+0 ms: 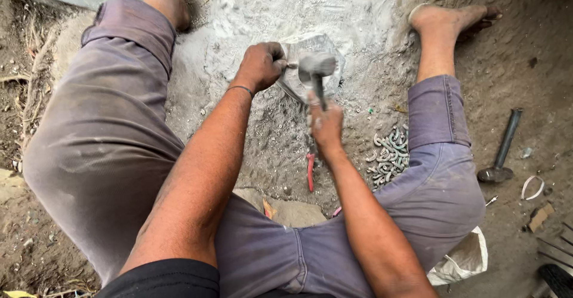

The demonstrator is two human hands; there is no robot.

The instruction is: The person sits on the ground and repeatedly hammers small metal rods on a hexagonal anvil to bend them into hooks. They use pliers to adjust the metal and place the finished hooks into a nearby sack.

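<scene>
The stone (pixel 310 65) is lying on the dusty ground (pixel 286 137) between the person's feet. The left hand (pixel 261 65) is gripping its edge, fingers curled shut. The right hand (pixel 327 125) is clenching a hammer (pixel 316 68) whose head is blurring over the stone. Judging by this, keeping left fingers clear and striking squarely matters. Curved pieces (pixel 391 152) are lying near the right knee.

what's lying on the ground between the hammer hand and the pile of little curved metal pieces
Only bare dusty ground separates the right hand from the pile of curved pieces, in the head view.
</scene>
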